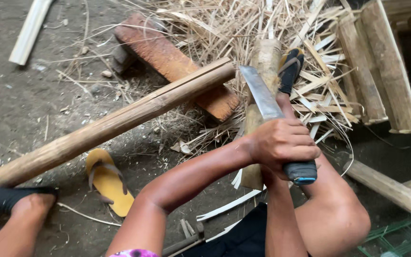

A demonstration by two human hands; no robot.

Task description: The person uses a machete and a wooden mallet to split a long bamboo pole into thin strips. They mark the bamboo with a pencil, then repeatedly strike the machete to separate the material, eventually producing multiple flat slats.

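My left hand (281,143) is clenched around the dark handle of a long knife (262,95). The grey blade points up and away, lying along a short pale wood billet (266,59) that stands in front of me. My right forearm (279,214) rises to the same handle. My right hand (264,175) is almost fully hidden under the left one, so its grip does not show. My foot in a black sandal (289,71) rests beside the billet. A long bamboo pole (120,121) lies diagonally at the left, its near end beside my other foot (29,204).
A yellow sandal (106,181) lies on the dirt floor. A reddish plank (167,59) sits under the pole. Thin bamboo strips and shavings (243,24) are heaped at the back. A rough wooden frame (386,62) stands at the right, with more poles (391,188) below it.
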